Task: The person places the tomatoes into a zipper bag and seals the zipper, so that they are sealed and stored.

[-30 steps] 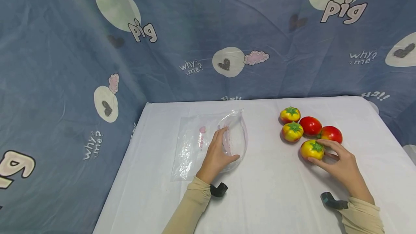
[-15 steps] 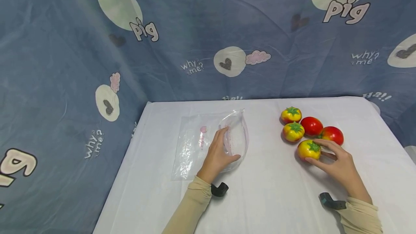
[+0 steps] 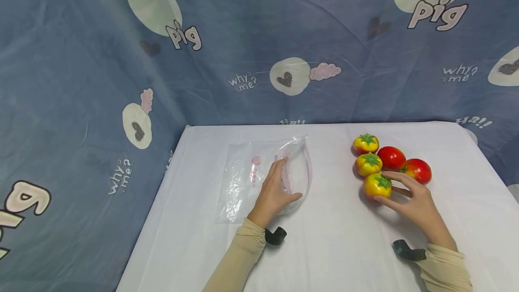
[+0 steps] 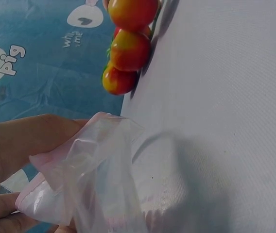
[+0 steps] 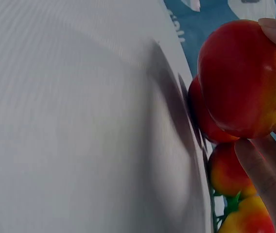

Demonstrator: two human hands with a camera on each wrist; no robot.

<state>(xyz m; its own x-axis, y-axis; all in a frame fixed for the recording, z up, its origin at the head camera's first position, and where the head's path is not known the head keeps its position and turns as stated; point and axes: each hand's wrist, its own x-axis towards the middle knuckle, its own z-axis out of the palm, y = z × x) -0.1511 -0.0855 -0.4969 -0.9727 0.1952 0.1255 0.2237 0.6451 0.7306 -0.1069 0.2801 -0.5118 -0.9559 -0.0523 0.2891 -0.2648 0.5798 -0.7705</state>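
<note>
My right hand (image 3: 413,202) pinches a yellow-and-red tomato (image 3: 377,186) with a green leafy top between thumb and fingers. In the right wrist view this tomato (image 5: 242,80) hangs off the white cloth, its red underside showing. Farther left, my left hand (image 3: 273,195) is at the mouth of a clear plastic bag (image 3: 239,179) lying flat. Thumb and fingers are spread wide there, holding the mouth apart. The left wrist view shows the bag's pink-edged opening (image 4: 55,170) by the thumb; some fingertips are hidden behind plastic.
Behind the held tomato sit two yellow tomatoes (image 3: 368,164) and two red tomatoes (image 3: 417,171), close together. The table (image 3: 324,247) has a white cloth. A blue printed curtain (image 3: 227,35) hangs along its back and left sides.
My right hand has carried the tomato slightly left, away from the nearer red one. The left hand and bag keep their place. The head view has shifted a little.
</note>
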